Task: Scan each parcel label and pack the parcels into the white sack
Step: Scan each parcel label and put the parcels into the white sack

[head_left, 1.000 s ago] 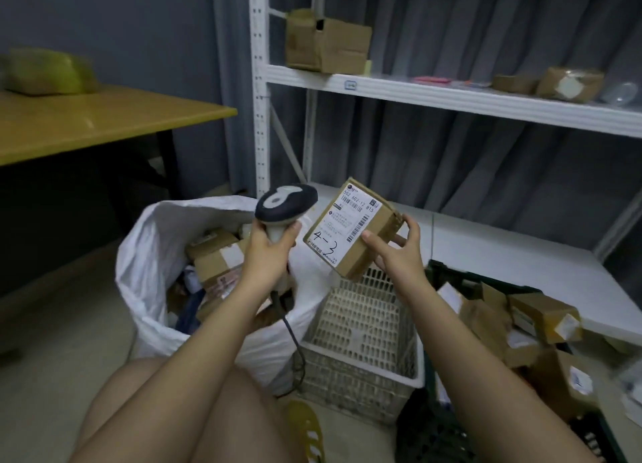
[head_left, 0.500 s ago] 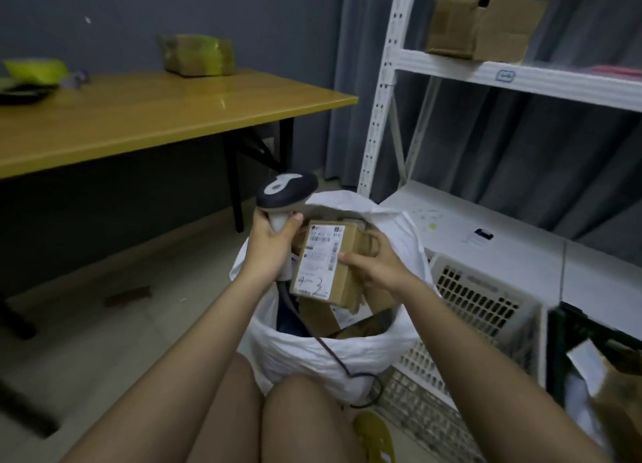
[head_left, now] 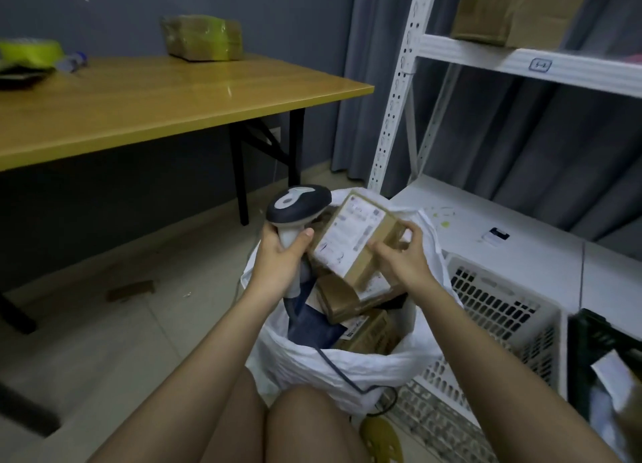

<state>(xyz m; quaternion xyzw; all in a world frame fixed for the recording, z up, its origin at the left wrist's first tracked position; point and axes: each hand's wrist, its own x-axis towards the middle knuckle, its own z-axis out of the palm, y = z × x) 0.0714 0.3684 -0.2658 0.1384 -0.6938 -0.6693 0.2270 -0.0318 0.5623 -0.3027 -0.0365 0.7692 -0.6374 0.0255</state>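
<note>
White sack (head_left: 347, 368) stands between the knees with its mouth rolled open, likely so parcels drop straight in without a reach. It already holds several cardboard parcels and a dark flat one. Both forearms reach forward over the mouth. Left hand (head_left: 283, 254) is curled round the handle of the barcode scanner (head_left: 297, 207), head up, cable trailing down the sack front; probably parked ready for the next label. Right hand (head_left: 403, 257) pinches the labelled parcel (head_left: 354, 240) by its right edge, thumb on the label face, fingers behind, box tilted label-up just above the pile: reads as the pack step, release not yet done. Right: white crate (head_left: 500, 309). Beyond: worktop (head_left: 156, 111), shelf rack (head_left: 521, 63).
</note>
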